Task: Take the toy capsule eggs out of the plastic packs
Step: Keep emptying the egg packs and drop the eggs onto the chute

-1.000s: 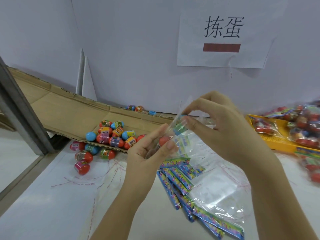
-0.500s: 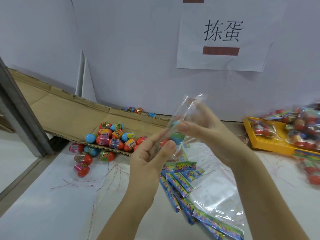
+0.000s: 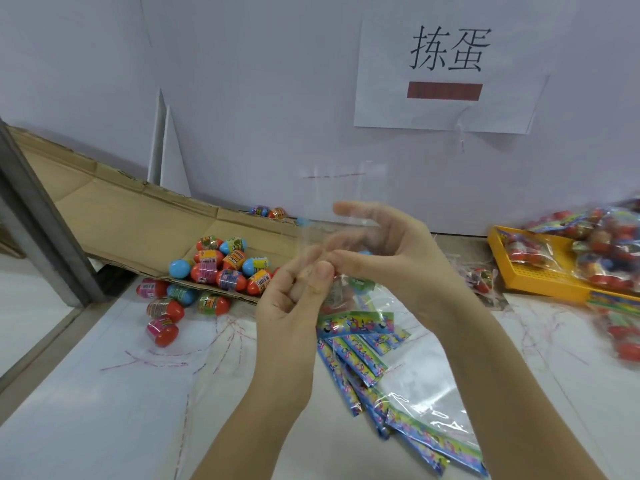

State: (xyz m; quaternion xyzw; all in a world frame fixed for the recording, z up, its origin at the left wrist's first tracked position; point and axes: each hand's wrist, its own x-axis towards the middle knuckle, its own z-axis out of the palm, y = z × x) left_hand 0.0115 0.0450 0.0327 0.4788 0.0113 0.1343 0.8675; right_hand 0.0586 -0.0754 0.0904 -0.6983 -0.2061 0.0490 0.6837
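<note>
Both my hands hold one clear plastic pack [image 3: 343,199] in mid-air over the table. My left hand [image 3: 294,296] pinches its lower part between thumb and fingers. My right hand [image 3: 388,251] pinches the pack next to my left thumb, its other fingers spread and blurred behind the film. A capsule egg [image 3: 360,284] with a green and blue label shows just below the fingers, inside the pack as far as I can tell. Loose red and blue capsule eggs [image 3: 221,268] lie in a pile on and beside a flattened cardboard sheet [image 3: 138,223] at the left.
Emptied clear packs with colourful header strips [image 3: 360,344] lie stacked under my hands. A yellow tray [image 3: 540,275] at the right holds several full packs [image 3: 602,251]. Two more eggs [image 3: 268,212] sit by the white wall, which carries a paper sign [image 3: 446,64].
The pack has been pulled open and upward, its clear top now standing above my hands. My right hand has spread its fingers and dropped lower; the egg sits lower in the pack.
</note>
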